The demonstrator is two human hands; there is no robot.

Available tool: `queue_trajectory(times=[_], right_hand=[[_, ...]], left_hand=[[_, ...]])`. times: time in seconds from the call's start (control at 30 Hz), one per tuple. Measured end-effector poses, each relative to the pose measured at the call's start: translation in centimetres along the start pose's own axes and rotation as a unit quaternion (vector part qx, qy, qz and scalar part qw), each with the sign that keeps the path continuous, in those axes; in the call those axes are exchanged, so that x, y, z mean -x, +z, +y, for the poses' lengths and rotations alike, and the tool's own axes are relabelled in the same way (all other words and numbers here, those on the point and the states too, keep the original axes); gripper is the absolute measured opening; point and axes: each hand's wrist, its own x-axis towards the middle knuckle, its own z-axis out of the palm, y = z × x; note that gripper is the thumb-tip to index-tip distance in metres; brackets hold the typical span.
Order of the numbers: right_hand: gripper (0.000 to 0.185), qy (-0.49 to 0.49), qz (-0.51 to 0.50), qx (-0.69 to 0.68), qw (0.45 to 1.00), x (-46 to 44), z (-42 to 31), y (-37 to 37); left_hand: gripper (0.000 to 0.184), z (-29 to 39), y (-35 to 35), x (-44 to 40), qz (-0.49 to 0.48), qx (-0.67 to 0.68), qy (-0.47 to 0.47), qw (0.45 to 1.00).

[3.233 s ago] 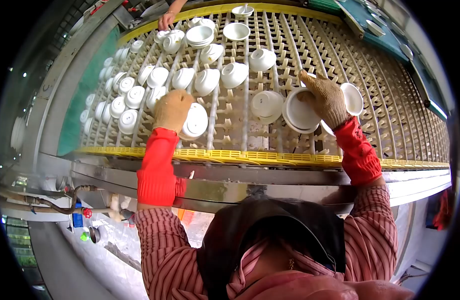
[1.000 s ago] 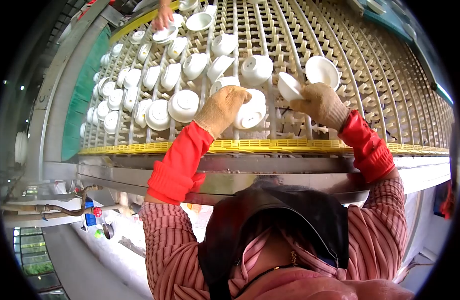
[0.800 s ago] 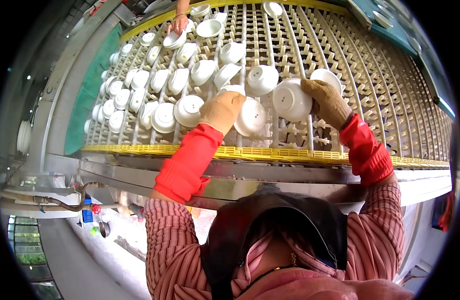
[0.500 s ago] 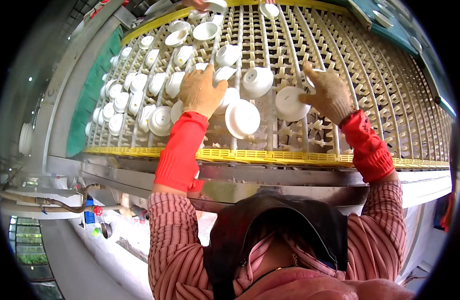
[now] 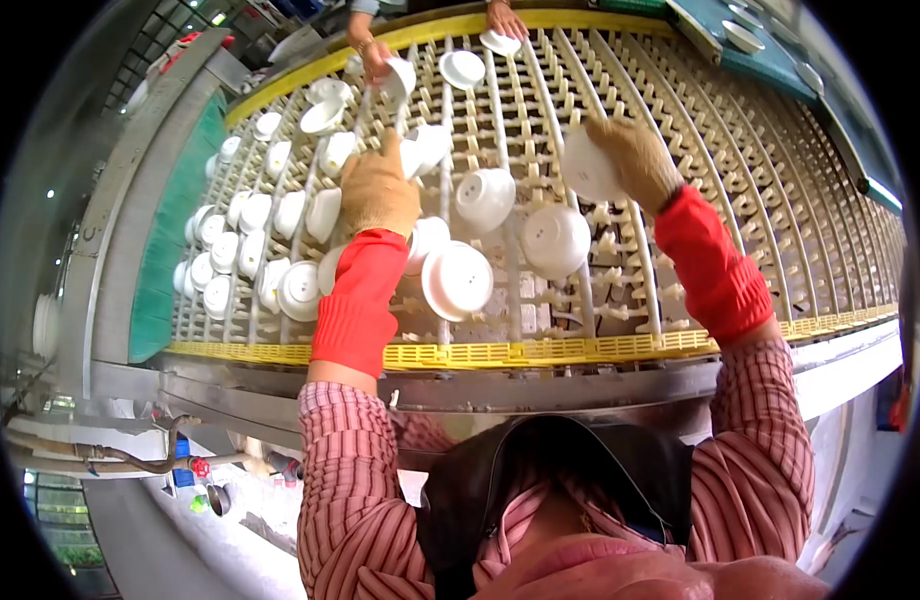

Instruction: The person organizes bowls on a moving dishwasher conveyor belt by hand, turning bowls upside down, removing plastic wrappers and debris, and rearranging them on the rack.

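My left hand (image 5: 380, 190), in a tan work glove, has a white bowl (image 5: 410, 158) between its thumb and forefinger, partly covered by the glove. Another white bowl touches or overlaps it just beyond. My right hand (image 5: 632, 165), gloved alike, grips a white dish (image 5: 588, 168) at its right side, the dish tilted over the pegged rack. Between my hands a deep bowl (image 5: 486, 198) and a rounder bowl (image 5: 556, 241) lie base-up on the pegs. Closer to me, one more upturned bowl (image 5: 458, 281) leans by the rack's near side.
The pegged conveyor (image 5: 750, 200) has yellow edging (image 5: 480, 354). Several small white dishes (image 5: 220, 252) stand at its left beside a green flap (image 5: 170, 250). Across it, a co-worker's hand (image 5: 376, 62) holds a bowl (image 5: 399, 82); their other hand (image 5: 506, 18) touches a dish (image 5: 499, 42). Dishes sit on a green ledge (image 5: 720, 62).
My view has shifted. My right hand has lifted its dish away from the neighbouring bowl. My left hand and its bowl have moved slightly farther from me. A co-worker's hand now reaches in farther.
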Motion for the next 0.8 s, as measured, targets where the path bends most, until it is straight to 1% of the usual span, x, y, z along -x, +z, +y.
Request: queue_trajectory(times=[0.03, 0.07, 0.1, 0.13, 0.17, 0.2, 0.23, 0.27, 0.3, 0.33, 0.4, 0.43, 0.47, 0.5, 0.53, 0.57, 0.6, 0.67, 0.7, 0.73, 0.77, 0.8], right_hand=[[0.029, -0.016, 0.023, 0.105, 0.994, -0.9, 0.1, 0.5], [0.029, 0.011, 0.062, 0.047, 0.997, -1.9, -0.7, 1.2], [0.030, -0.029, 0.079, 0.073, 0.994, -3.1, 0.2, 1.8], [0.032, 0.011, 0.073, 0.030, 0.997, -3.5, 0.8, 2.4], [0.033, 0.052, 0.070, -0.012, 0.996, -3.8, 1.4, 3.0], [0.033, 0.169, 0.044, -0.122, 0.977, -3.7, 1.6, 3.4], [0.034, 0.281, 0.015, -0.230, 0.932, -3.8, 1.7, 3.7], [0.044, 0.295, 0.061, -0.240, 0.923, -2.4, 0.5, 3.2], [0.052, 0.285, 0.071, -0.316, 0.902, -1.4, 0.6, 2.8], [0.059, 0.278, 0.078, -0.389, 0.875, 0.1, 1.2, 2.1], [0.073, 0.281, 0.023, -0.388, 0.877, 3.9, 2.5, -0.8], [0.071, 0.292, -0.005, -0.344, 0.892, 6.0, 3.4, -2.5], [0.068, 0.303, -0.032, -0.299, 0.904, 7.9, 3.7, -4.0], [0.060, 0.309, -0.071, -0.141, 0.938, 9.5, 2.7, -5.7], [0.051, 0.303, -0.108, 0.021, 0.947, 11.1, 1.2, -7.6], [0.045, 0.285, -0.153, 0.063, 0.944, 12.5, 0.0, -9.4], [0.040, 0.264, -0.197, 0.104, 0.939, 14.1, -0.8, -10.6], [0.036, 0.264, -0.134, 0.074, 0.952, 19.3, 1.1, -11.1], [0.037, 0.216, -0.122, 0.087, 0.965, 21.1, 1.3, -11.3], [0.039, 0.233, -0.108, 0.060, 0.965, 22.3, 1.4, -10.9], [0.040, 0.248, -0.093, 0.032, 0.964, 23.4, 1.6, -10.6], [0.041, 0.329, -0.079, -0.034, 0.940, 23.9, 1.8, -10.1]], left_hand=[[0.058, 1.2, 0.3, 0.8, -0.105, 0.015, -0.037, 0.994], [0.072, 0.6, 2.2, 0.9, -0.196, 0.074, -0.044, 0.977], [0.078, -0.2, 2.2, 1.3, -0.202, 0.135, -0.042, 0.969], [0.084, -0.9, 2.3, 1.8, -0.206, 0.195, -0.042, 0.958], [0.084, -0.3, 0.0, 2.0, -0.246, 0.192, -0.049, 0.949], [0.082, -0.6, 0.1, 2.8, -0.231, 0.203, -0.025, 0.951], [0.079, -1.1, 0.4, 3.6, -0.214, 0.214, -0.002, 0.953], [0.077, -1.5, 0.4, 4.3, -0.194, 0.225, 0.018, 0.955], [0.071, -0.7, -2.3, 4.9, -0.292, 0.196, 0.005, 0.936], [0.070, -1.0, -1.6, 6.3, -0.240, 0.214, 0.025, 0.946], [0.067, -2.2, 0.6, 9.3, -0.138, 0.247, 0.064, 0.957], [0.060, -2.4, 0.1, 9.6, -0.163, 0.204, 0.059, 0.964], [0.057, -1.9, -1.2, 9.9, -0.162, 0.209, 0.053, 0.963], [0.055, -1.1, -3.0, 10.3, -0.160, 0.214, 0.046, 0.963], [0.053, -0.6, -3.9, 10.7, -0.158, 0.219, 0.038, 0.962], [0.052, -0.6, -2.9, 11.5, -0.093, 0.247, 0.049, 0.963], [0.053, 0.2, -3.9, 12.0, -0.124, 0.275, 0.016, 0.953], [0.057, 3.4, -8.0, 12.8, -0.182, 0.327, -0.059, 0.925], [0.060, 4.3, -10.0, 12.6, -0.216, 0.335, -0.078, 0.914], [0.060, 4.4, -8.6, 13.4, -0.188, 0.354, -0.088, 0.912], [0.059, 4.8, -6.3, 14.2, -0.211, 0.420, -0.132, 0.873], [0.057, 5.3, -4.6, 14.6, -0.231, 0.485, -0.172, 0.826]])
